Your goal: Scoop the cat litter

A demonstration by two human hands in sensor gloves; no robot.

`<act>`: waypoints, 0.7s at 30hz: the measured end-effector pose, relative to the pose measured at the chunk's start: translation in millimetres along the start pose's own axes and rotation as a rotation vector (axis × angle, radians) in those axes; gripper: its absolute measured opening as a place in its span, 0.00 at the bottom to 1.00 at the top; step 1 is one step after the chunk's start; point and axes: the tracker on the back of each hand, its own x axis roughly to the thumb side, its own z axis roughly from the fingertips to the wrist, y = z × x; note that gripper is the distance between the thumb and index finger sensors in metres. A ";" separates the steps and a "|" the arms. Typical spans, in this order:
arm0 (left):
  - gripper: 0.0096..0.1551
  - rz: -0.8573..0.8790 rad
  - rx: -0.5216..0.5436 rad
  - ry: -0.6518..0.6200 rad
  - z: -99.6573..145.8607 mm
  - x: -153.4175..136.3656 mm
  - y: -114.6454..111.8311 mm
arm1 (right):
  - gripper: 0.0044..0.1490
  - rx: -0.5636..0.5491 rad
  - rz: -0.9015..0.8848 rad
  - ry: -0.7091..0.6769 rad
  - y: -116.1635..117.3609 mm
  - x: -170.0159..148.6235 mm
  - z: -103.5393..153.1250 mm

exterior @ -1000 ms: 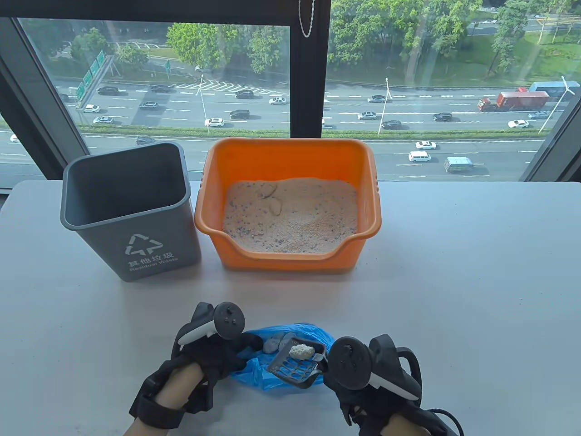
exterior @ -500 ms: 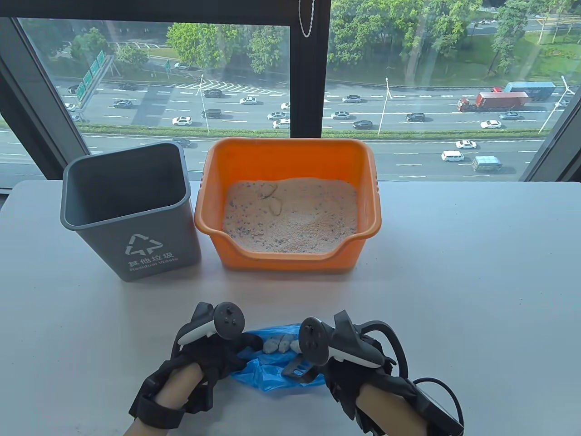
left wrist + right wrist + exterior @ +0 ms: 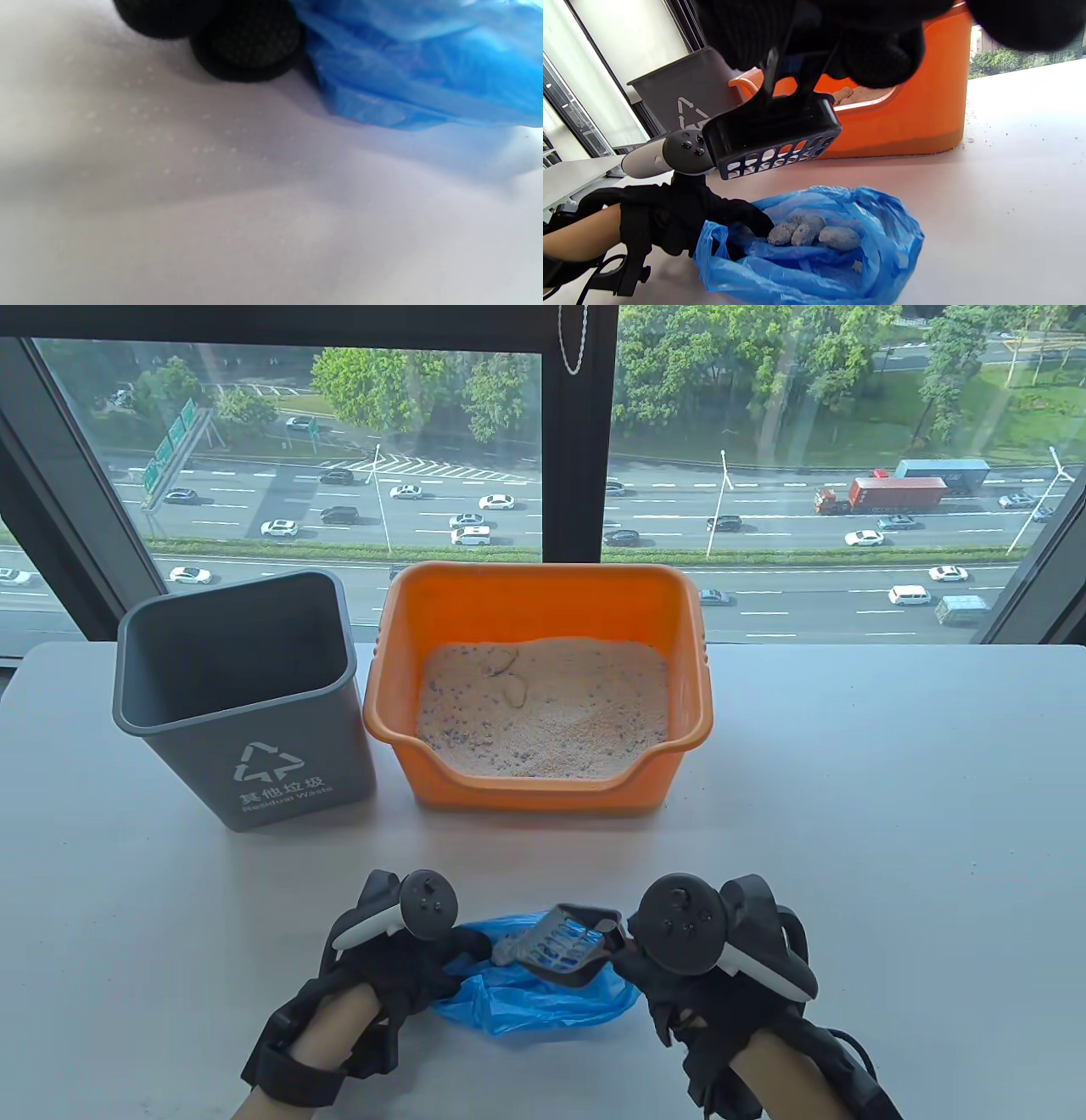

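Observation:
My right hand (image 3: 653,976) grips the handle of a dark slotted litter scoop (image 3: 560,948) and holds it, empty, above a blue plastic bag (image 3: 534,1005) at the table's front. The scoop also shows in the right wrist view (image 3: 772,137) over the bag (image 3: 814,258), which holds three grey litter clumps (image 3: 814,235). My left hand (image 3: 424,967) holds the bag's left edge open, its fingers (image 3: 734,214) in the mouth. The orange litter box (image 3: 679,628) with sandy litter (image 3: 543,708) stands behind.
A grey waste bin (image 3: 242,700) with a recycling mark stands left of the litter box. A window runs along the table's far edge. In the left wrist view only my fingertips (image 3: 246,46), the bag (image 3: 424,63) and the white tabletop (image 3: 254,212) show.
A white clump lay in the scoop a second ago. My right hand tipped the scoop over the bag, and the scoop now sits level, empty, slightly higher and farther back.

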 end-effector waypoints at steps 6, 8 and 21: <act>0.35 0.008 -0.004 -0.003 -0.2 -0.3 0.0 | 0.36 -0.087 -0.045 0.075 -3.9 2.2 -62.1; 0.35 0.008 -0.005 -0.003 -0.3 -0.3 0.1 | 0.36 -0.107 -0.052 0.112 -3.6 2.2 -90.6; 0.35 0.009 -0.013 -0.006 -0.9 -0.3 0.5 | 0.36 -0.001 0.180 0.454 40.6 0.2 -251.5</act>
